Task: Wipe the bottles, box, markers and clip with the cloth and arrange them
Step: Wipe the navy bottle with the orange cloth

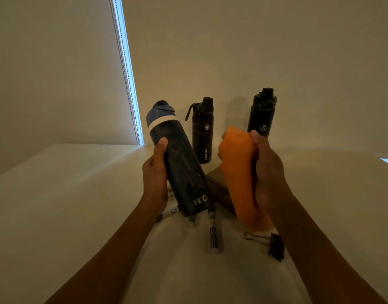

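My left hand (155, 174) grips a tall dark blue bottle (180, 163) with a lighter blue lid, held tilted above the table. My right hand (268, 172) grips a bunched orange cloth (239, 172), a little to the right of the bottle and apart from it. Two black bottles stand upright by the wall, one in the middle (203, 130) and one on the right (262, 113). A brown box (218, 187) lies partly hidden behind the cloth and the blue bottle. Markers (213, 233) lie under the bottle. A black binder clip (275, 246) sits at the front right.
The white table (79, 194) runs to the wall at the back and has an edge at the far left. A window blind with a bright strip (128, 73) hangs at the left of the wall.
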A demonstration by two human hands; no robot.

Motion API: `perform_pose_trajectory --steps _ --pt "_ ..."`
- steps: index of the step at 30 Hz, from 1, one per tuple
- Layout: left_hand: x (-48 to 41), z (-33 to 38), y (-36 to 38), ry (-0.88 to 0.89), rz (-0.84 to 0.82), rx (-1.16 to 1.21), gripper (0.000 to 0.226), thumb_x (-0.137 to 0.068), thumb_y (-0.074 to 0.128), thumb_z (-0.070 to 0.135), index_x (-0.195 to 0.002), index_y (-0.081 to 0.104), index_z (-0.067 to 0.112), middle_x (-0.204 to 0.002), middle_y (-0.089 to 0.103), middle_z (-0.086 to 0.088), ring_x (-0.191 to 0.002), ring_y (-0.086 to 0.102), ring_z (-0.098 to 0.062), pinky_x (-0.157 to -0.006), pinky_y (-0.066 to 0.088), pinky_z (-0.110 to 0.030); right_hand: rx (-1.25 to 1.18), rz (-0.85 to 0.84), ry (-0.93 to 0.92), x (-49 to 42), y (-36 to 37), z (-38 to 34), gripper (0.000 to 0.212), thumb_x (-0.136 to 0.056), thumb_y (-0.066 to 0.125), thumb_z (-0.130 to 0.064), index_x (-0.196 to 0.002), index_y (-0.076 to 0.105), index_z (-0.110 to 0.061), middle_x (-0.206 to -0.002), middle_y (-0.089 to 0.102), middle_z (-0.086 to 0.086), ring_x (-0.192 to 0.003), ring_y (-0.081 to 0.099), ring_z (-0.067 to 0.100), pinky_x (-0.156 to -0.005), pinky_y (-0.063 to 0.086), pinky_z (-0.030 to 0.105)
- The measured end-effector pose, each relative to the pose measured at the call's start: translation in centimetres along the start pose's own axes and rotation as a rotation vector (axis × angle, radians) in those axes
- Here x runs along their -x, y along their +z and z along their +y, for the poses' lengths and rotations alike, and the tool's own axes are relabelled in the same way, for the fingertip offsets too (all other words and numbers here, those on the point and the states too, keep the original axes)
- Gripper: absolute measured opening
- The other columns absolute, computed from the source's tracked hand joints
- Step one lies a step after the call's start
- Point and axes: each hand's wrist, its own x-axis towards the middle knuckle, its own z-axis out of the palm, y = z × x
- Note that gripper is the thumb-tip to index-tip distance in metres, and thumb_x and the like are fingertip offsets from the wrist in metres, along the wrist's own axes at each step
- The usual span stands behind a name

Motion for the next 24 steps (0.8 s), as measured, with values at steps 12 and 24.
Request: perform_pose_trajectory --steps 12,24 --pt "0.1 1.0 -0.1 -0.099 -0.075 0.058 0.057 -0.078 0.065 0.068 -0.106 0.062 0.018 -0.115 0.068 -0.019 -0.114 0.065 -0.038 -0.105 0.048 -0.059 0.694 -0.094 -0.613 2.8 2.0 4.4 0.026 -0.096 0.058 -0.054 -0.103 0.069 -0.032 -0.094 0.067 -0.012 -0.086 0.065 0.007 -0.08 0.054 0.03" --pt "-2.3 -0.3 -1.8 -0.25 -0.074 0.272 0.072 -0.084 0.058 0.066 -0.128 0.061 0.01 -0.111 0.073 -0.014 -0.093 0.074 -0.028 -0.079 0.061 -0.045 0.891 -0.282 -0.582 4.1 2.4 6.3 0.022 -0.093 0.039 -0.067 -0.114 0.044 -0.071 -0.098 0.057 -0.025 -0.082 0.059 -0.004 -0.076 0.05 0.015"
